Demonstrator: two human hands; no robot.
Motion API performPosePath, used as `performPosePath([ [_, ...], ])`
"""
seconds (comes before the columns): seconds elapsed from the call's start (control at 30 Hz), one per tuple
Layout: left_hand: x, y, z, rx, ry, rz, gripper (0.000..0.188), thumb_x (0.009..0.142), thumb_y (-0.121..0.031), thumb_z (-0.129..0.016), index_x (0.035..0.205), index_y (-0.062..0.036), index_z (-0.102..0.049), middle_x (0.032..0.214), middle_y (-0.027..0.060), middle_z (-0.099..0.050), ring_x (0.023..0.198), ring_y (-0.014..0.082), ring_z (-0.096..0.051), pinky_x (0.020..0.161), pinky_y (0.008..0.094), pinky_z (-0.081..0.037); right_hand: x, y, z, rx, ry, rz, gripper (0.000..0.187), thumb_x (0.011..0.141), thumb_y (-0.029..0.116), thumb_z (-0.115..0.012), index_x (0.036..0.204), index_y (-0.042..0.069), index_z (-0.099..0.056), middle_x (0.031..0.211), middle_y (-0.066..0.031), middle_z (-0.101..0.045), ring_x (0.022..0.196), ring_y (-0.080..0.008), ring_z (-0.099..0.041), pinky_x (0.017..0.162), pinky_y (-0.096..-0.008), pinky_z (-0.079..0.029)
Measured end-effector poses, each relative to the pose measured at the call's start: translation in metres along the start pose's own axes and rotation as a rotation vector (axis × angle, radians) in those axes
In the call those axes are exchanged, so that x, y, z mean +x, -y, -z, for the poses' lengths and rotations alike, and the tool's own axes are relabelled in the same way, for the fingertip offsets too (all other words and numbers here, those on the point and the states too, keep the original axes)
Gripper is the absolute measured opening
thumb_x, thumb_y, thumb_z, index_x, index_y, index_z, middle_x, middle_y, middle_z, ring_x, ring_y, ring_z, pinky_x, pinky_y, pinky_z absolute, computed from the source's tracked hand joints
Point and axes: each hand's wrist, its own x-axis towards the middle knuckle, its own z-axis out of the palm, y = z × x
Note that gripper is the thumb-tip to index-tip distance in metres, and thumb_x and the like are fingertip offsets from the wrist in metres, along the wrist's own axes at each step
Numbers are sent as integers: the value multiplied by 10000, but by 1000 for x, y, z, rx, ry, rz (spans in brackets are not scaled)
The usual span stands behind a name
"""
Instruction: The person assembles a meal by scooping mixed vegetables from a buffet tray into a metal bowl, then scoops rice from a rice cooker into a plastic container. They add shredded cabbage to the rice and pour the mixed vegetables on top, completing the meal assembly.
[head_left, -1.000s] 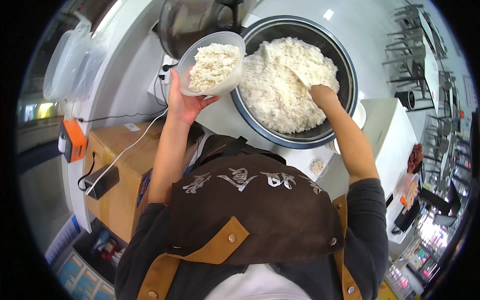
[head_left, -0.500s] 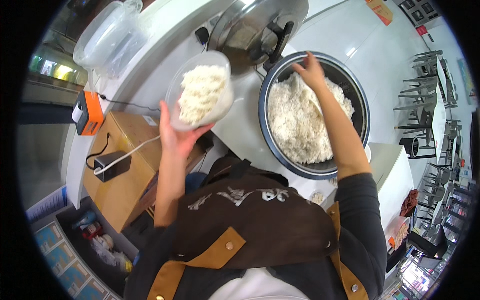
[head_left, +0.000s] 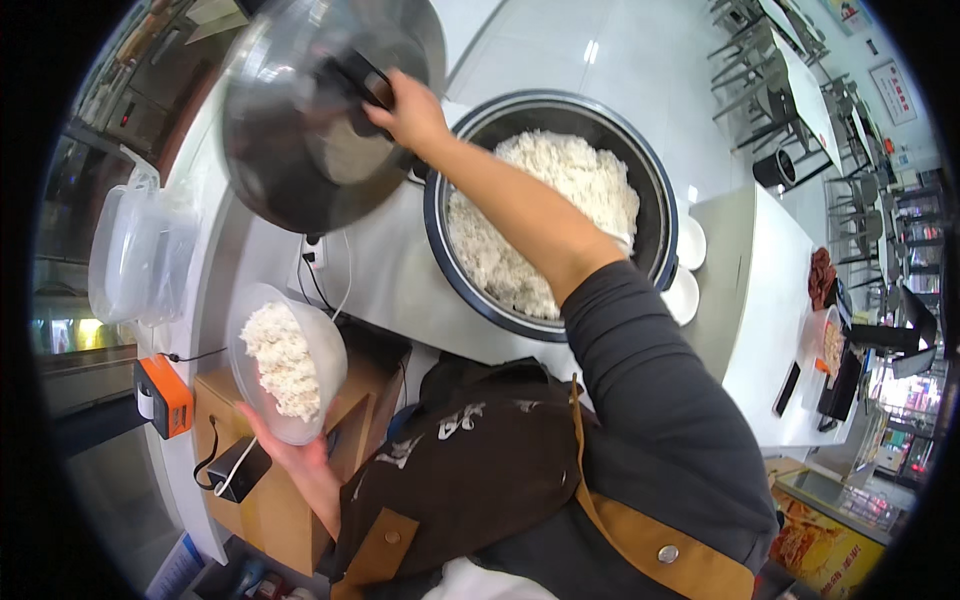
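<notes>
Your right hand (head_left: pixel 412 115) is closed in a firm grip on the black bar-shaped handle (head_left: pixel 360 76) of the large round grey lid (head_left: pixel 270 140); a grip at this central fitting probably balances the lid's weight and puts your fingers away from its wide edge. The lid is blurred, held up beyond and left of the large round black pot with a dark blue-grey rim (head_left: pixel 652 190), so the mouth of the pot is uncovered. Your left hand (head_left: pixel 290 455) cradles the deep, translucent plastic bowl (head_left: pixel 333 360) at its near end — thumb along the outer wall, remaining fingers mostly hidden underneath. This hold supports the heap of cooked white rice (head_left: pixel 282 358) with the opening upward, and the bowl's place out to your left, well apart from the pot, presumably leaves room for your right forearm, which crosses over the pot. Inside the pot lies a larger mound of white rice (head_left: pixel 580 165), partly hidden by that forearm. The pot stands near the edge of the white tabletop (head_left: pixel 385 300), likely for easy reach. Two small round white dishes (head_left: pixel 690 243) sit just beside its right side — close at hand, yet outside the rim.
</notes>
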Motion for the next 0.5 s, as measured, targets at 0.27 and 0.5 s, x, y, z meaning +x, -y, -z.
performPosePath([
  [0.27, 3, -7, -15, -109, 178, -41, 705, 942, -551, -404, 1451, -81, -273, 1469, 109, -338, 1314, 316, -373, 1025, 514, -376, 32, 80, 159, -277, 239, 36, 457, 770, 372, -659, 969, -36, -606, 912, -264, -643, 878, -408, -623, 769, -455, -487],
  [0.5, -3, 20, -53, -84, 246, 75, 789, 944, -614, -300, 1477, -40, -202, 1517, 140, -242, 1375, 305, -279, 1120, 439, -255, -74, -4, 227, -654, 453, -342, 475, 762, 501, -641, 981, 81, -615, 875, -130, -676, 842, -321, -643, 737, -411, -499],
])
